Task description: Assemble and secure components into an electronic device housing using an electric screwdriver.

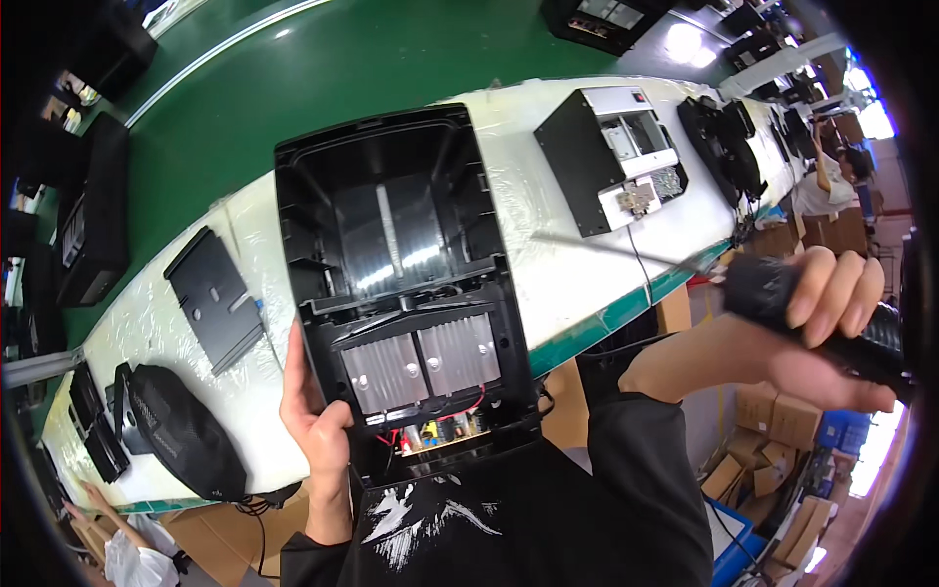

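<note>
My left hand grips the lower left side of an open black plastic housing, its thumb over the edge. The housing is tilted up against my body and the bench edge. In its lower part are two ribbed silvery panels. Below them sits a small circuit board with red wires. My right hand, raised off to the right, is wrapped round a black power screwdriver. Its long thin bit points left over the bench, apart from the housing and blurred.
The white plastic-covered bench carries a grey-black flat panel and a black mesh-covered piece on the left. A partly opened device and black parts stand on the right. Cardboard boxes lie lower right. Other people work at both ends.
</note>
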Available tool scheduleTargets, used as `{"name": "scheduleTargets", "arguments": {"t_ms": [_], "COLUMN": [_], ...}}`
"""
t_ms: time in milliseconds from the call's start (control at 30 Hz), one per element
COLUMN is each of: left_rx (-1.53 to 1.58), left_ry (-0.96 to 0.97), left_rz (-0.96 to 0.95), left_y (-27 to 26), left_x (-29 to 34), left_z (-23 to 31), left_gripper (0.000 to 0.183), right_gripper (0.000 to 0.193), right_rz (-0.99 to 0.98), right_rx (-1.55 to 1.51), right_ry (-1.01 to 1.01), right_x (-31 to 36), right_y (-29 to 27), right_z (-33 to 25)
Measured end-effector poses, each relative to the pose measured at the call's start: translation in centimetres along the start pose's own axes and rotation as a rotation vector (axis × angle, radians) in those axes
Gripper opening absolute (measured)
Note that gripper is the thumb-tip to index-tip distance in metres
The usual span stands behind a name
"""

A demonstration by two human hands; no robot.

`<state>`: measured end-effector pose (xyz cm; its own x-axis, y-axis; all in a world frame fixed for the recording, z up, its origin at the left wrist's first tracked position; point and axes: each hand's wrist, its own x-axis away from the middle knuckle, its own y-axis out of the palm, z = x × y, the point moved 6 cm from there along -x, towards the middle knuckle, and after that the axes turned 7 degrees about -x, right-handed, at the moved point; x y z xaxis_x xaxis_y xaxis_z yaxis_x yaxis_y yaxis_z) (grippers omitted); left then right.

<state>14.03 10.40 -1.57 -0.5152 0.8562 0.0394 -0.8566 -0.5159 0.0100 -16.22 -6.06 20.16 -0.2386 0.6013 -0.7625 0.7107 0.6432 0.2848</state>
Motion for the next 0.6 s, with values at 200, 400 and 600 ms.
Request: {"name": "scheduleTargets", "arguments": {"t_ms": [200, 400, 600], "left_rx": [-0.060, -0.134, -0.150], "left_ry": [-0.016, -0.049, -0.078], "left_rz": [0.026, 0.065, 0.080], "left_y": [0.3, 0.5, 0.5], "left_x": [-0.1, -0.3, -0.5], "left_z": [0.1, 0.5, 0.4], "left_gripper": [0.088, 0.090, 0.091], "right_gripper": [0.080, 0.084, 0.081], "right_rz": [0.411, 0.576, 0.438], "right_rx": [0.654, 0.680, 0.515], "right_ry": [-0.324, -0.266, -0.095], "right_x": [3.0, 5.3, 3.7], "right_y": [-9.3, -14.6, -15.6], "right_z": [-3.3, -1.8, 0.3]}}
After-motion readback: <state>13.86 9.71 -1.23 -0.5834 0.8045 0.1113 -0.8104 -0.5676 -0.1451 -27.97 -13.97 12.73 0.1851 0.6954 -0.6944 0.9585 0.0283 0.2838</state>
